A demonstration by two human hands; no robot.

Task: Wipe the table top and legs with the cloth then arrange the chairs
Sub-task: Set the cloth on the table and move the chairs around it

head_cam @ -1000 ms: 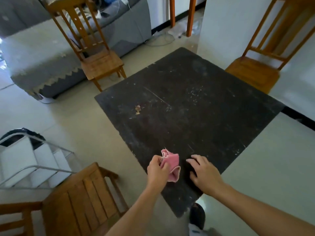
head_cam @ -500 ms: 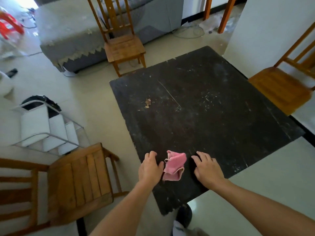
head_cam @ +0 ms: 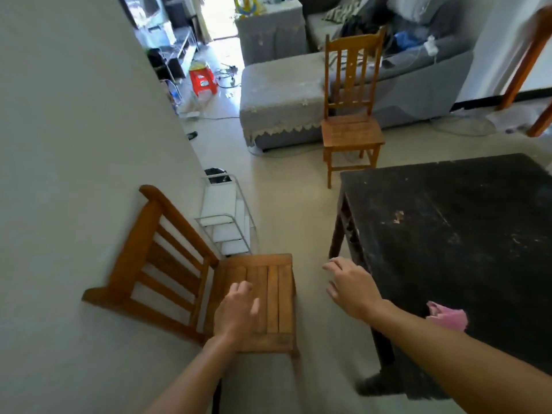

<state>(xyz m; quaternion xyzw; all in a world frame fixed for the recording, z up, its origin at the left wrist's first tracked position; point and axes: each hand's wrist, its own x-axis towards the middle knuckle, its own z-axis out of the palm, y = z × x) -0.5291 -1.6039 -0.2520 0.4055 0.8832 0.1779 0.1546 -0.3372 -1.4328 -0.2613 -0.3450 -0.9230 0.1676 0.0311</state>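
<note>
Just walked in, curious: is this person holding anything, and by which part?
Nothing is held. The left hand and right hand are open near the wooden chair; the pink cloth lies loose on the table.

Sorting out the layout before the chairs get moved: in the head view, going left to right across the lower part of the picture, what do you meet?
Backrest of the near chair → left hand → right hand → pink cloth, lying on the table.

The one head-worn camera is looking forward and down, close over the hands, chair (head_cam: 263, 297) near left, tabletop (head_cam: 466, 234) right.
</note>
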